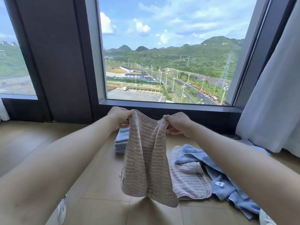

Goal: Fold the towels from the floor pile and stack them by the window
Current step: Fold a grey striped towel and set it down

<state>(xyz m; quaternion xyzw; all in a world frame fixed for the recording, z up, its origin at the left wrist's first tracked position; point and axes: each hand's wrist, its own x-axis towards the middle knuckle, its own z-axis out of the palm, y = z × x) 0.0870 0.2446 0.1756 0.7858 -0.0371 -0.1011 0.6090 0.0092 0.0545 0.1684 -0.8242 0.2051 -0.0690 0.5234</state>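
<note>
A beige striped towel [144, 163] hangs in the air in front of me, sagging in the middle. My left hand [119, 116] pinches its top left corner and my right hand [177, 124] pinches its top right corner. Behind the hanging towel, near the window wall, stands a stack of folded blue towels [121, 142], partly hidden. To the right on the floor lies the loose pile: a beige striped towel [188, 179] and crumpled blue towels [227, 184] with a white tag.
A large window [170, 51] with a dark sill [170, 106] faces me. A white curtain [276, 95] hangs at the right, reaching the wooden floor [48, 143]. A dark pillar stands left of the window.
</note>
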